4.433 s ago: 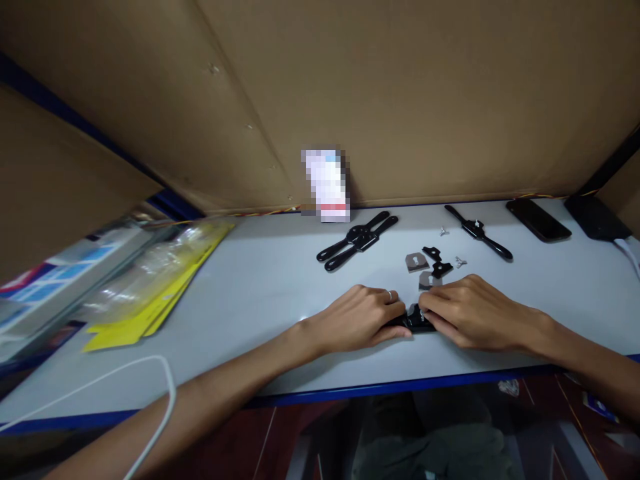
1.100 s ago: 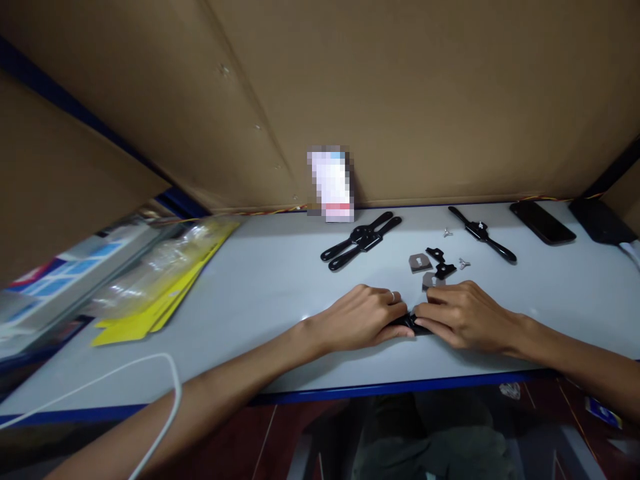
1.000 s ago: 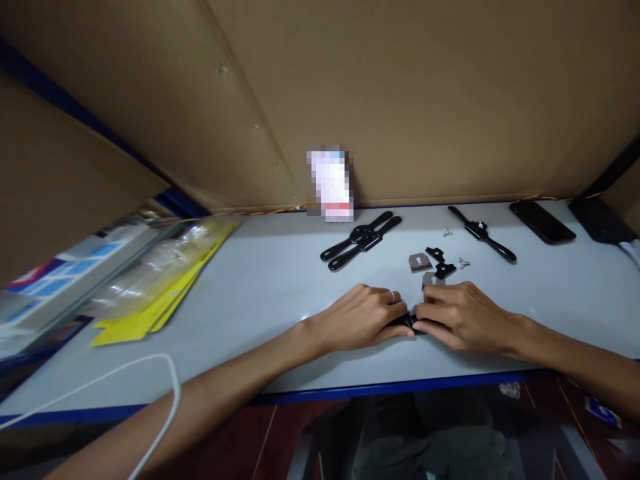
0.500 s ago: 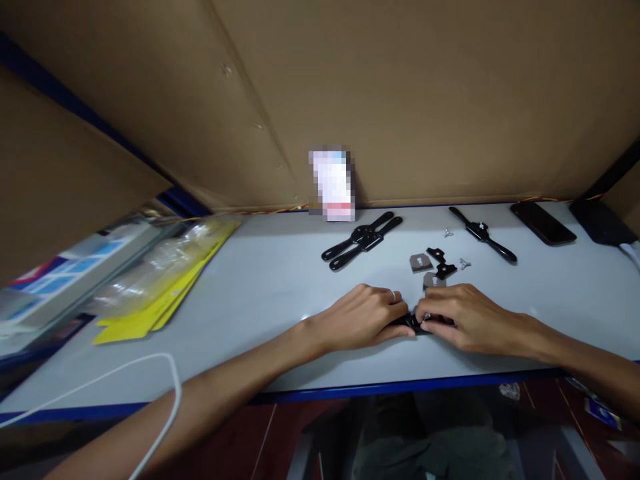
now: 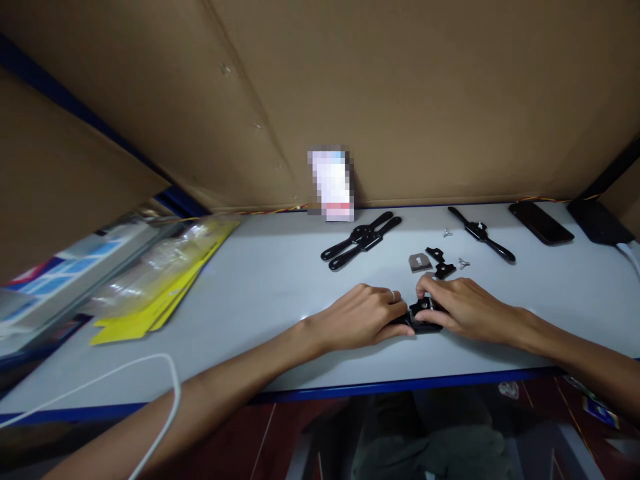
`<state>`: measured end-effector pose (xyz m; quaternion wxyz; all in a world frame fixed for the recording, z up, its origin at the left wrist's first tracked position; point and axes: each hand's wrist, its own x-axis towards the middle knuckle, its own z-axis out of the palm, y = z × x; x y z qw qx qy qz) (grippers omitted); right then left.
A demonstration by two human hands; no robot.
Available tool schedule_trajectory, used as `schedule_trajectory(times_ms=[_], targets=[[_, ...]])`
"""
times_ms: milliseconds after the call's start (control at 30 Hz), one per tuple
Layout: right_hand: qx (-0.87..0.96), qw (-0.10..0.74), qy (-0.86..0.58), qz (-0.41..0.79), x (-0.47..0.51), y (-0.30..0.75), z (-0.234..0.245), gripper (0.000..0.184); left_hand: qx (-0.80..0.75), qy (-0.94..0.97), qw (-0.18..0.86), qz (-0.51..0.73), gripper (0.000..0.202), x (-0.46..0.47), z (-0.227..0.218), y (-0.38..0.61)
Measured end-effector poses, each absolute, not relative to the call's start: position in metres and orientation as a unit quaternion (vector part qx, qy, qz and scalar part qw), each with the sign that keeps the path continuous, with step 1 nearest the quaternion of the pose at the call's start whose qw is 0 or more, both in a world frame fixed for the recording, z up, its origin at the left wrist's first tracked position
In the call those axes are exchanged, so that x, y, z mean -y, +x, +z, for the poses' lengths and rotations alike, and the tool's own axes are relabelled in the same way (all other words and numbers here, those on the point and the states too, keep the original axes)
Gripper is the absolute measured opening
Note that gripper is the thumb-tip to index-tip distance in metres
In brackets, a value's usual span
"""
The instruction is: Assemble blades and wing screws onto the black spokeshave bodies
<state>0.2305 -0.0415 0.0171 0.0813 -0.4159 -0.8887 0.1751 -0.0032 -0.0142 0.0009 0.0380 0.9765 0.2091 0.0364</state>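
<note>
A black two-handled tool (image 5: 420,317) lies on the white table (image 5: 260,293) between my hands. My left hand (image 5: 363,317) is curled over its left handle and presses it down. My right hand (image 5: 463,307) covers the right handle, with its fingertips pinched at the tool's middle, where a small silver part shows. Just beyond my hands lie a grey blade plate (image 5: 419,261), two small black clamp pieces (image 5: 439,262) and a silver wing nut (image 5: 463,263).
Two black tools (image 5: 361,240) lie side by side mid-table, and another (image 5: 481,233) further right with a wing nut (image 5: 447,233) beside it. A phone (image 5: 540,222) and a dark case (image 5: 597,221) sit far right. Yellow packaging (image 5: 160,283) lies left. Cardboard walls surround the table.
My right hand has shifted up and back over the tool's middle, now covering the second grey plate, and the tool's centre shows more. My left hand has stayed put.
</note>
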Motion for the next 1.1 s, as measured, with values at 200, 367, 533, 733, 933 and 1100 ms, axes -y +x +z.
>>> schedule_trajectory(times_ms=[200,367,533,733,933,1100], targets=[[0.909,0.023,-0.398,0.125,0.042,0.231,0.014,0.022,-0.212,0.976,0.031,0.031,0.057,0.015,0.002,-0.003],[0.912,0.016,-0.399,0.091,0.041,0.228,0.012,0.027,-0.210,0.977,0.035,0.031,0.055,0.014,0.001,-0.003],[0.899,0.076,-0.408,0.137,0.038,0.230,0.010,0.027,-0.210,0.977,0.032,0.032,0.054,0.014,-0.001,-0.004],[0.867,0.128,-0.427,0.222,0.036,0.231,0.004,0.026,-0.205,0.978,0.020,0.032,0.053,0.014,-0.001,-0.004],[0.808,0.248,-0.442,0.300,0.023,0.238,0.017,0.029,-0.209,0.978,0.013,0.024,0.053,0.015,0.000,-0.003],[0.668,0.377,-0.532,0.358,-0.008,0.276,0.039,0.032,-0.210,0.977,0.016,0.018,0.054,0.015,0.000,-0.004]])
